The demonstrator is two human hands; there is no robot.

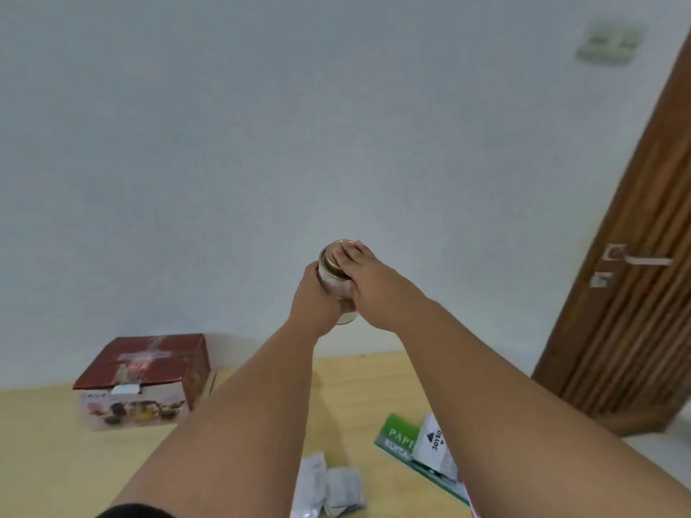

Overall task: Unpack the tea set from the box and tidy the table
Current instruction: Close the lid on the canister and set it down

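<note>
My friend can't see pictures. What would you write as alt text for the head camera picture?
Two hands hold a small round tin up before a pale wall: the left hand grips its body, the right hand holds its lid. Below, a closed red box sits on a wooden table.

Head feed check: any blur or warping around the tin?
Head view: soft blur on the tin and the box, whose print is unreadable; wide-angle warp tilts and bows the door at the right edge; the light is flat and even, with no glare.
</note>
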